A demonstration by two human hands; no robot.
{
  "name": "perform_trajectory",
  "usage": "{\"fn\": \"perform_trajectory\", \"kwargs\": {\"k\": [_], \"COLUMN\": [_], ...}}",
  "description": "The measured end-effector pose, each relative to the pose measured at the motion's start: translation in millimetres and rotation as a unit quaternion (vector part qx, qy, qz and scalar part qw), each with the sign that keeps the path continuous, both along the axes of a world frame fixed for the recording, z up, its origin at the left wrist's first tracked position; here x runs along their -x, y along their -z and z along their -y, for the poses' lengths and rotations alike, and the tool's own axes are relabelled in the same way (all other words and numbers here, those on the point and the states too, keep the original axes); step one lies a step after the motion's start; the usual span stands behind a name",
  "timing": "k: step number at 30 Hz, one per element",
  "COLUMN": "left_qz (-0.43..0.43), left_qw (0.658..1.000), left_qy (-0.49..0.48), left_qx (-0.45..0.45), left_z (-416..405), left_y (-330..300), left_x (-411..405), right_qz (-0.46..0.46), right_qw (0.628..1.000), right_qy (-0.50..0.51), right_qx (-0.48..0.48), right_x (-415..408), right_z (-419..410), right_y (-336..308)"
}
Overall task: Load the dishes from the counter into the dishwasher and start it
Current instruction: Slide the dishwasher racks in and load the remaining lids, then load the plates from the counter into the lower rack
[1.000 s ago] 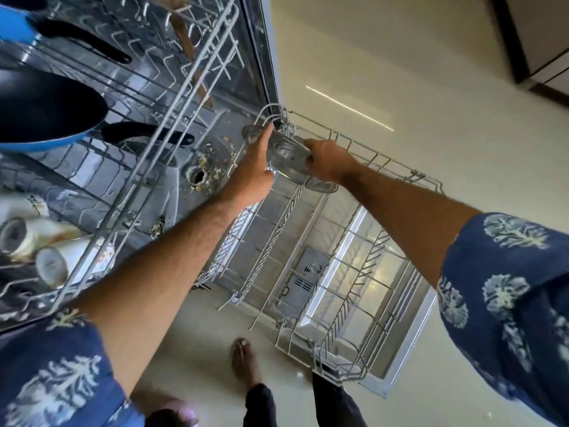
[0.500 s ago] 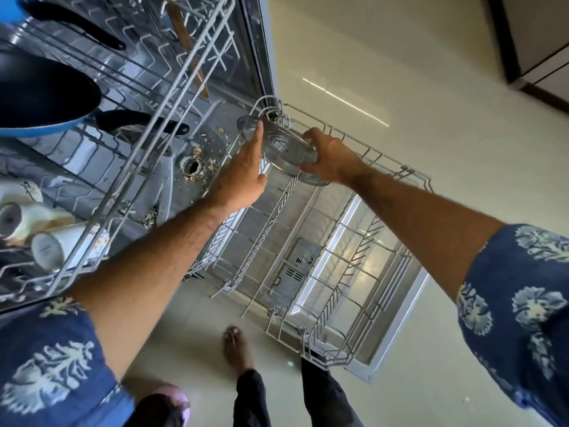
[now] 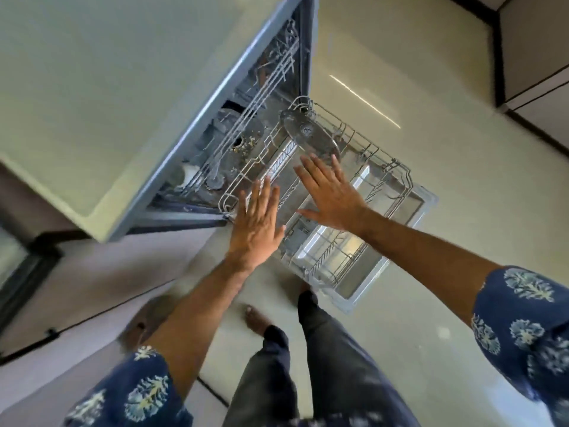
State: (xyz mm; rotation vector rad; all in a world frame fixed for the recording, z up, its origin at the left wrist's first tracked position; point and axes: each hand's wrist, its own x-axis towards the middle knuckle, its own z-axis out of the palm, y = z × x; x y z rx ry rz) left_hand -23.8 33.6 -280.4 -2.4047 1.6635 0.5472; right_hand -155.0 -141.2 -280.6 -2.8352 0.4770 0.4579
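Glass lid (image 3: pixel 309 137) now stands released in the far lower rack (image 3: pixel 381 192); left hand (image 3: pixel 257 224) and right hand (image 3: pixel 331 195) withdraw, fingers straight, ready for more dishes

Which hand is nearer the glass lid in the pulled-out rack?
The right hand: its fingertips nearly reach the glass lid; the left hand is lower down, by the rack's near corner.

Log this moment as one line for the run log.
lid: standing in lower rack | left hand: open, empty | right hand: open, empty

A clear glass lid (image 3: pixel 309 135) stands in the grey wire rack (image 3: pixel 372 167) above a glossy pale floor (image 3: pixel 431 211).
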Motion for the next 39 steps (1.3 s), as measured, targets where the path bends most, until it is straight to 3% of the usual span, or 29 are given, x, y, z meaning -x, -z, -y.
{"fn": "perform_trajectory", "kwargs": {"k": [6, 14, 23, 31, 35, 39], "left_qz": [0.05, 0.068, 0.154, 0.174, 0.177, 0.155], "left_qw": [0.996, 0.965, 0.897, 0.873, 0.88, 0.891], "left_qy": [-0.062, -0.242, -0.39, -0.424, -0.413, -0.402], "left_qx": [0.042, 0.075, 0.141, 0.164, 0.158, 0.14], "left_z": [-94.5, -268.9, -472.9, -526.3, -519.5, -497.6], "left_y": [-79.2, -160.6, -241.6, -276.8, -271.2, -253.9], "left_x": [30.8, 23.3, -9.0, -73.3, -117.8, -173.2], "right_qz": [0.019, 0.057, 0.163, 0.2, 0.185, 0.161], "right_qw": [0.996, 0.977, 0.946, 0.935, 0.942, 0.956], "right_qy": [-0.082, -0.205, -0.281, -0.294, -0.28, -0.243], "right_qx": [-0.002, 0.021, 0.014, 0.022, 0.017, -0.047], "right_x": [2.1, -46.4, -146.2, -229.4, -279.7, -342.1], "right_z": [-71.2, -207.5, -366.7, -403.8, -396.5, -382.7], "right_y": [-80.0, -164.9, -259.6, -296.9, -295.6, -278.0]}}
